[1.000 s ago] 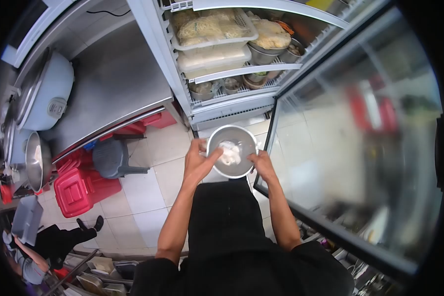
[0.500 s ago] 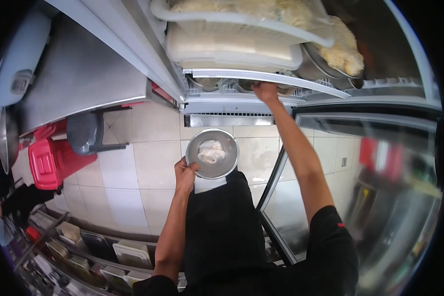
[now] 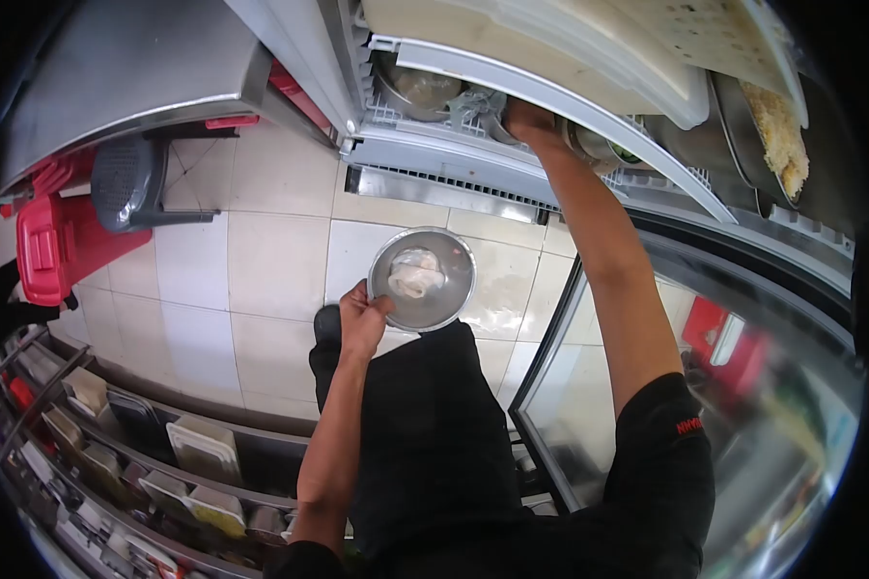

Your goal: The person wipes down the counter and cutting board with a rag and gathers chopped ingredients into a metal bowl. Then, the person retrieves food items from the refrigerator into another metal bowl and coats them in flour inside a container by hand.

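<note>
My left hand [image 3: 365, 318] grips the rim of a round metal bowl [image 3: 454, 307], thumb over the edge. Pale raw meat, perhaps chicken [image 3: 415, 273], lies inside it. My right arm reaches into an upright fridge, and my right hand [image 3: 531, 121] is among containers on the low wire shelf [image 3: 383, 113]. Its fingers are hidden behind the hand and the shelf edge above, so any hold is not visible. Just left of that hand is a crumpled clear plastic bag [image 3: 477, 103]. Further left stands a metal bowl with food [image 3: 421, 92].
A glass fridge door [image 3: 589, 405] stands open at right. Above the low shelf are a large white container [image 3: 550, 48] and a metal pan with crumb-like food [image 3: 774, 145]. At left are a steel counter [image 3: 154, 68], a grey stool [image 3: 130, 183] and a red bin [image 3: 48, 251].
My right hand has moved deeper into the low fridge shelf. The view has shifted and turned, showing more of that shelf. My left hand still holds the bowl.
</note>
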Available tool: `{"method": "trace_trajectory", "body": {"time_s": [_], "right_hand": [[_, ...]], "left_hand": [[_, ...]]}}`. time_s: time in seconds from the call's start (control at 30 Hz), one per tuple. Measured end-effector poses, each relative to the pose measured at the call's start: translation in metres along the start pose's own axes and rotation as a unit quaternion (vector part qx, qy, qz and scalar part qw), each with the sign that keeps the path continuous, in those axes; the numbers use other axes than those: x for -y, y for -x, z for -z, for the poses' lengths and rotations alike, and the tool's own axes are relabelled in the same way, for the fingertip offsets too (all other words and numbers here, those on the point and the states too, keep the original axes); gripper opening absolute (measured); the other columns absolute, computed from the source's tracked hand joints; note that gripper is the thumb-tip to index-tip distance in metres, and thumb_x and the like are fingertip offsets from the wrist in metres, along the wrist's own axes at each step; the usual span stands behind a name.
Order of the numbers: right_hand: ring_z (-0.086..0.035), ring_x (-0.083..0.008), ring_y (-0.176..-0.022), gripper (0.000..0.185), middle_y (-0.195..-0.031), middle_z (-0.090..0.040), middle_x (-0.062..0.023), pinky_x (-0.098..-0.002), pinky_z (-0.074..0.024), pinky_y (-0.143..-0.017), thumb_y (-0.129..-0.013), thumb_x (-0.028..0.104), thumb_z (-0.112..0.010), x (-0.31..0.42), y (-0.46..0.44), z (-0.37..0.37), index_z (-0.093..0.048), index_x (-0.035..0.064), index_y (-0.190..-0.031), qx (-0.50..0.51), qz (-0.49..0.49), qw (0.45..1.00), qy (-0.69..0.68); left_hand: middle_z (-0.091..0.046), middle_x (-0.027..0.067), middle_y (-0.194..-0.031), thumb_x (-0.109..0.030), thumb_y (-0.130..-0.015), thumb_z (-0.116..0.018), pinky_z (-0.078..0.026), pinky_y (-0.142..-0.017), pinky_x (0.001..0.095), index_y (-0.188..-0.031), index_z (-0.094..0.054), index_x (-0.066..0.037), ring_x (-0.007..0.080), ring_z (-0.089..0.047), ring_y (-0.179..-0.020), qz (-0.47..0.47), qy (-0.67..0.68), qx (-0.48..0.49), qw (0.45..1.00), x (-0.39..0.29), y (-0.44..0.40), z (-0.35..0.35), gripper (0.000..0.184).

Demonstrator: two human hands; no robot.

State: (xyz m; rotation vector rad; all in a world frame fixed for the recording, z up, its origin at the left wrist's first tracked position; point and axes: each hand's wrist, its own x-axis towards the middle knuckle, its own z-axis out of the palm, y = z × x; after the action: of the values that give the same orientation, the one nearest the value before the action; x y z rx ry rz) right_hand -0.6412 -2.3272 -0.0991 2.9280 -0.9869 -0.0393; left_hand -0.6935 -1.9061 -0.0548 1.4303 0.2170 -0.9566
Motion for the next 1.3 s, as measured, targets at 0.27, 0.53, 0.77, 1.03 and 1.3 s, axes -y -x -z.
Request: {"method": "trace_trajectory", "body": {"time_s": [0.27, 0.53, 0.77, 1.03, 1.3], "right_hand": [[-0.046, -0.0331, -0.119, 0.053, -0.126, -0.051, -0.0172, -0.0410, -0.0380, -0.100, -0.073, 0.027, -0.066, -0.015, 0.012, 0.039, -0.053, 0.0109, -0.122, -0.012, 0.020, 0.998, -0.066], [-0.058, -0.0324, -0.097, 0.036, -0.104, -0.063, -0.0144, -0.0427, -0.0459, -0.087, -0.078, 0.028, -0.064, -0.052, 0.010, 0.045, -0.060, 0.0082, -0.108, 0.066, -0.051, 0.930, -0.358], [-0.053, -0.0280, -0.109, 0.035, -0.114, -0.059, -0.0123, -0.0407, -0.0406, -0.097, -0.082, 0.028, -0.056, -0.039, 0.015, 0.030, -0.060, 0.0113, -0.113, 0.083, 0.034, 0.983, -0.158], [-0.044, -0.0326, -0.121, 0.045, -0.126, -0.051, -0.0158, -0.0440, -0.0372, -0.100, -0.082, 0.028, -0.054, -0.009, 0.003, 0.015, -0.054, 0.0097, -0.123, 0.098, 0.054, 0.993, -0.031], [-0.044, -0.0345, -0.121, 0.044, -0.126, -0.050, -0.0184, -0.0440, -0.0351, -0.101, -0.083, 0.029, -0.052, -0.009, 0.014, 0.032, -0.053, 0.0091, -0.123, 0.088, 0.068, 0.994, -0.015]], "left_hand": [[-0.061, 0.0010, -0.073, 0.007, -0.065, -0.052, -0.041, -0.058, 0.0224, -0.078, -0.061, 0.002, 0.0072, -0.051, -0.062, -0.014, 0.021, 0.008, 1.000, 0.006, -0.006, -0.012, 0.017], [-0.060, 0.0014, -0.071, 0.007, -0.065, -0.052, -0.040, -0.055, 0.0224, -0.077, -0.061, 0.001, 0.0064, -0.049, -0.060, -0.027, 0.028, 0.006, 0.999, 0.004, -0.015, -0.018, 0.016], [-0.062, 0.0022, -0.074, 0.007, -0.066, -0.051, -0.041, -0.058, 0.0222, -0.082, -0.062, 0.002, 0.0070, -0.051, -0.062, -0.018, 0.033, 0.011, 0.999, 0.007, -0.019, -0.020, 0.020], [-0.064, 0.0030, -0.079, 0.007, -0.065, -0.052, -0.043, -0.063, 0.0219, -0.089, -0.064, 0.004, 0.0074, -0.055, -0.067, 0.004, 0.017, 0.018, 1.000, 0.010, -0.017, -0.013, 0.027], [-0.064, 0.0030, -0.078, 0.007, -0.064, -0.052, -0.043, -0.063, 0.0225, -0.088, -0.064, 0.004, 0.0074, -0.055, -0.067, 0.001, 0.030, 0.024, 0.999, 0.015, -0.023, -0.014, 0.027]]}}
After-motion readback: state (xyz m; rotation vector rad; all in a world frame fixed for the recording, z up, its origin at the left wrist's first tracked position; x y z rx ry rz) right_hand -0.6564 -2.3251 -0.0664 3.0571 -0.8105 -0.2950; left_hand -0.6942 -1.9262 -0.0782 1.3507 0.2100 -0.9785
